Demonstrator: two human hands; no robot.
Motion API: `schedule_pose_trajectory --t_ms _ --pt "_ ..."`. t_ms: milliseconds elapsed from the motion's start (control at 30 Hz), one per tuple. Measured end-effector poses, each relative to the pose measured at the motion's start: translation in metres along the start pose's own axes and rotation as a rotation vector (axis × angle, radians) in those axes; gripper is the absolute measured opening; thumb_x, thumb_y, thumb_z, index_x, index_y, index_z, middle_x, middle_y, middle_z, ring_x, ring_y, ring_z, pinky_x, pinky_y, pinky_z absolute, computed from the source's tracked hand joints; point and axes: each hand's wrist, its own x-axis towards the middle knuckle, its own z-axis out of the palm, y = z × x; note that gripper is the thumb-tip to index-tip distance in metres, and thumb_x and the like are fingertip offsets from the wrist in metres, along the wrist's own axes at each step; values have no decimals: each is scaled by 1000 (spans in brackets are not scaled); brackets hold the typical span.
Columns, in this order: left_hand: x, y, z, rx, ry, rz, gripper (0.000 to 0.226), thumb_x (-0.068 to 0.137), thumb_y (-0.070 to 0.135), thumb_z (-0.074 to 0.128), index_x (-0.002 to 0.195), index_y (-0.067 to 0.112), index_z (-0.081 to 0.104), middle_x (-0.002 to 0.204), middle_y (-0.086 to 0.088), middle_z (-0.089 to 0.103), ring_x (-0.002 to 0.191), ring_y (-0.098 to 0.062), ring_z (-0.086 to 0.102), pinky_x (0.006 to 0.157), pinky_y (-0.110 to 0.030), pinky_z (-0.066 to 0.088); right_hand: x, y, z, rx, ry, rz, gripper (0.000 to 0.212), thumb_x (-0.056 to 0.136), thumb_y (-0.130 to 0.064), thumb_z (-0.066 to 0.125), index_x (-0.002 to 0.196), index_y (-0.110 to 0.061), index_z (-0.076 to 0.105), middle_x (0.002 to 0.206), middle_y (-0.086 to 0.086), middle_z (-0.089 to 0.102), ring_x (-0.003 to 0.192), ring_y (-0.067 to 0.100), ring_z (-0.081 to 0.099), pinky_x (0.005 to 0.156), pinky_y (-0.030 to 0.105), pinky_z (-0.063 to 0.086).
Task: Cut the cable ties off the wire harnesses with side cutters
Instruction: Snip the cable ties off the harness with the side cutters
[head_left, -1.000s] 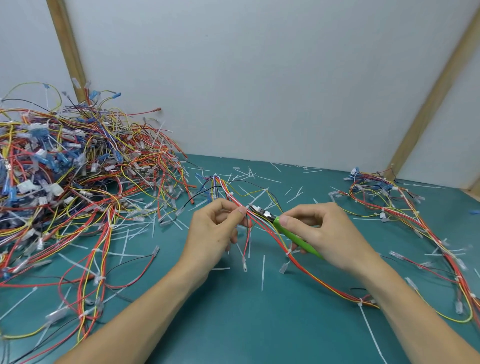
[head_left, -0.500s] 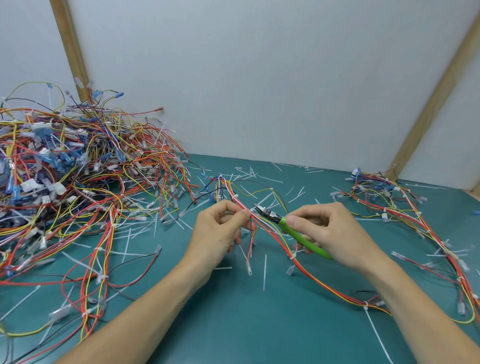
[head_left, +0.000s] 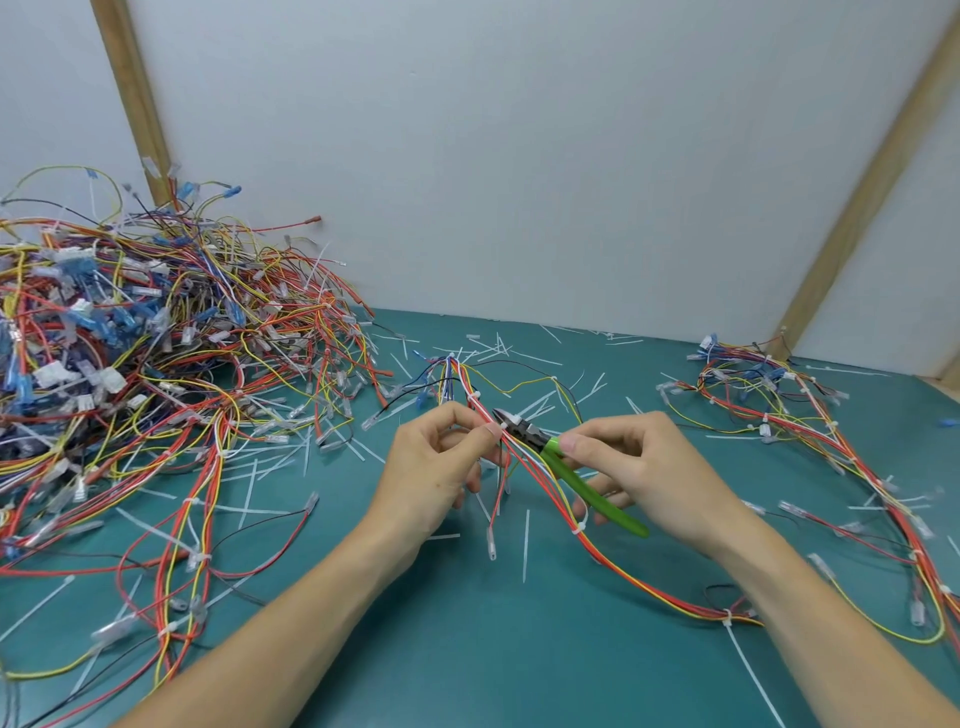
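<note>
My left hand (head_left: 436, 467) pinches a wire harness (head_left: 550, 483) of red, yellow and white wires at mid-table. A white cable tie (head_left: 503, 425) sits on the bundle right at my fingertips. My right hand (head_left: 644, 467) grips green-handled side cutters (head_left: 571, 467), and their dark jaws (head_left: 506, 418) touch the bundle at that tie. The harness runs from a fanned end (head_left: 452, 369) behind my hands down to the lower right, with more white ties (head_left: 577, 530) along it.
A big tangled heap of harnesses (head_left: 130, 353) fills the left side of the green mat (head_left: 467, 649). A smaller loose harness (head_left: 779, 405) lies at the right. Cut white tie scraps (head_left: 525, 545) are scattered over the mat. A white wall stands close behind.
The cutter jaws have moved left along the bundle and now meet the tie at my left fingertips. My left hand has stayed on the harness.
</note>
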Motion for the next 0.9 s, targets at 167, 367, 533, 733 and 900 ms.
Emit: schedule_pose_trajectory --t_ms 167,367,533,733,900 --pt "-1 0 0 1 0 1 16 94 15 68 82 8 63 71 -3 73 49 -16 46 45 -23 35 0 2 4 -65 6 1 45 81 -60 67 83 -18 81 83 19 74 65 42 72 61 49 57" --pt "-1 0 0 6 -3 6 16 94 16 68 82 6 62 72 -4 73 50 -15 47 46 -25 35 -1 4 6 -108 -19 26 58 79 -68 61 79 -12 78 78 22 73 66 46 72 61 50 59" --pt "0 -2 -1 2 -15 11 20 93 17 68 76 14 60 72 -5 73 52 -18 47 48 -26 36 -3 0 11 -157 -1 16 52 85 -62 58 70 -15 75 72 20 71 64 46 71 60 50 59" --pt "0 -3 -1 6 -14 16 25 93 18 69 69 21 61 73 -6 74 52 -19 48 47 -26 37 -5 0 12 -218 56 -33 52 103 -38 59 54 -26 69 55 9 68 46 21 63 51 20 47" --pt "1 -3 -1 12 -12 13 22 93 16 68 73 16 60 72 -5 73 51 -17 49 47 -26 37 -7 -2 14 -235 71 -39 53 103 -35 59 52 -25 69 53 9 68 43 15 60 49 16 44"
